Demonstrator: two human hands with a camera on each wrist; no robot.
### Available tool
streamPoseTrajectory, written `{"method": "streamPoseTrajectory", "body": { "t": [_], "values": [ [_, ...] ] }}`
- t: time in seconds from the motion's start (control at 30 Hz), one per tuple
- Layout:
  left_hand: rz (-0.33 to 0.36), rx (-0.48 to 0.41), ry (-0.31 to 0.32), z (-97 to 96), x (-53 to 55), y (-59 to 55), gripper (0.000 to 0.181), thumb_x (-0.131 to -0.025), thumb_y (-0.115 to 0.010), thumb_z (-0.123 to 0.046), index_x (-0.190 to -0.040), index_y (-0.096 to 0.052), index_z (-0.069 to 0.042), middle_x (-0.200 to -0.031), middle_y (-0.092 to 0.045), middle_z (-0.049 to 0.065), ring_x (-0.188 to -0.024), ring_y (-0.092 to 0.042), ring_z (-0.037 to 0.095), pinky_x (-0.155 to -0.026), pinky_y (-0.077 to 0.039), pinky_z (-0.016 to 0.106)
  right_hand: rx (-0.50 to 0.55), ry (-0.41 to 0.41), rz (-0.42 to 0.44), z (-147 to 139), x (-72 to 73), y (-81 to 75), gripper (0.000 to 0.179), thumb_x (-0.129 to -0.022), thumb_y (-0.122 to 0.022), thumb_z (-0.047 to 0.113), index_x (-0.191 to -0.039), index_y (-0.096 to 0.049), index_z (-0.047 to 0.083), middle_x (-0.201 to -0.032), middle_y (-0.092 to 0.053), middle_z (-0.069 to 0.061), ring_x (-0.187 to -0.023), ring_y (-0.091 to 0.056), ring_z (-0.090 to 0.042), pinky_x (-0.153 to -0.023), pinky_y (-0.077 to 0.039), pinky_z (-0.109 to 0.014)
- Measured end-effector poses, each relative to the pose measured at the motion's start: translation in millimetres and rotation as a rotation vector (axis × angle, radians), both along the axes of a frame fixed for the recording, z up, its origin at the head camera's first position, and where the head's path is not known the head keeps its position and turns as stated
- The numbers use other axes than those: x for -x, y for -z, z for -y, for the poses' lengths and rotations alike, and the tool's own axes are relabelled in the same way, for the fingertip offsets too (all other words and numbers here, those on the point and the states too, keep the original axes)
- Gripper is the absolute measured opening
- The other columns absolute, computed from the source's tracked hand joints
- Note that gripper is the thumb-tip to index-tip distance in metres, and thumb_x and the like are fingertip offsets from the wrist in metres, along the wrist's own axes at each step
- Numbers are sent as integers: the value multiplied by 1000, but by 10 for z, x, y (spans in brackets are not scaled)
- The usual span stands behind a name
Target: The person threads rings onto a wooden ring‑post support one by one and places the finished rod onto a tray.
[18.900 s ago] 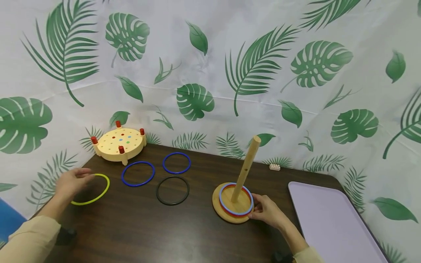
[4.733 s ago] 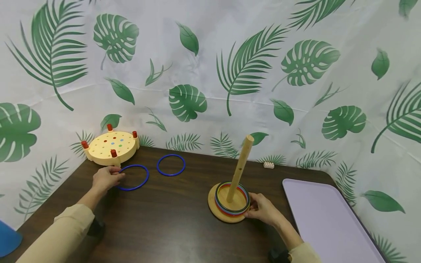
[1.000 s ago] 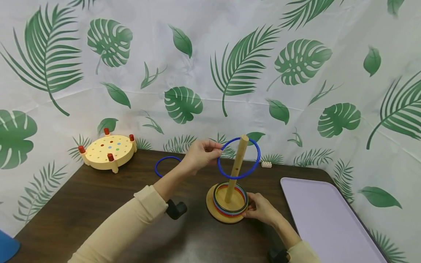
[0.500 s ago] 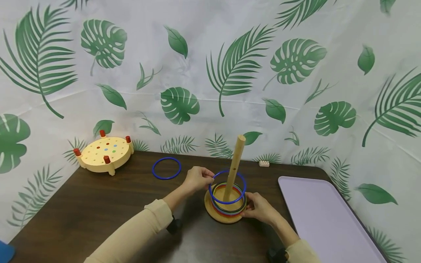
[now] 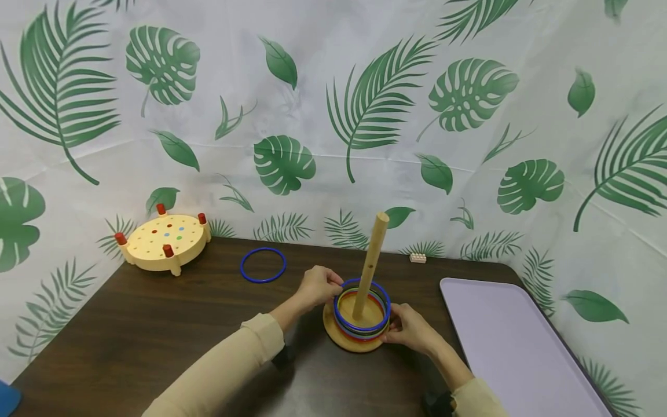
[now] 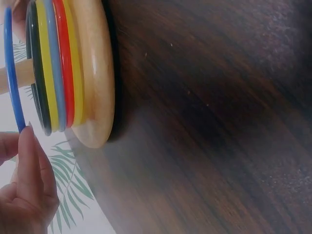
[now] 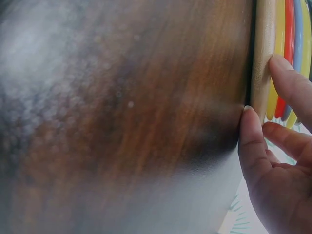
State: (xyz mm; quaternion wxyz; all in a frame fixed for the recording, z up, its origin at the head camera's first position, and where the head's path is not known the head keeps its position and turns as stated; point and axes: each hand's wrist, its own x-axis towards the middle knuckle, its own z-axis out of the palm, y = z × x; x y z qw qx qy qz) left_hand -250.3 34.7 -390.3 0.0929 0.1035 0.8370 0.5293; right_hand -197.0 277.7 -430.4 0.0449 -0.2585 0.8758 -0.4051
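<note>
A wooden peg [image 5: 372, 255] stands upright on a round wooden base [image 6: 97, 73]. Around its foot lies a stack of yellow, red, light blue and black rings, the black ring [image 6: 40, 87] uppermost. My left hand [image 5: 315, 287] pinches a dark blue ring [image 6: 13, 73] at its left side. That ring encircles the peg, and the left wrist view shows a small gap between it and the black one. With thumb and fingers, my right hand [image 5: 415, 330] grips the right edge of the base. A second blue ring [image 5: 263, 281] lies flat on the table, left of the peg.
A cream round pegboard [image 5: 167, 240] with red-tipped legs sits at the back left of the dark table [image 5: 156, 330]. On the right is a lilac tray [image 5: 513, 341]. A small pale block [image 5: 418, 258] lies at the back edge, and something blue [image 5: 7, 399] shows bottom left.
Yellow, black and then a blue ring have gone from the table to the peg. In the last second my left hand lowered the blue ring down the peg. The right hand kept its hold.
</note>
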Motion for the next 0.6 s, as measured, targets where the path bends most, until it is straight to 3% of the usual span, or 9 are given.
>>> {"method": "streamPoseTrajectory", "body": {
  "t": [0.6],
  "values": [
    [-58, 114, -25, -35, 13, 29, 6, -77, -66, 0, -80, -71, -2, -67, -65, 2, -44, -50, 5, -43, -46, 16, 4, -3, 0, -7, 1, 0, 50, -73, -79, 5, -113, -56, -13, -86, -65, -10, -68, -59, -7, -61, -54, -22]
  ]
}}
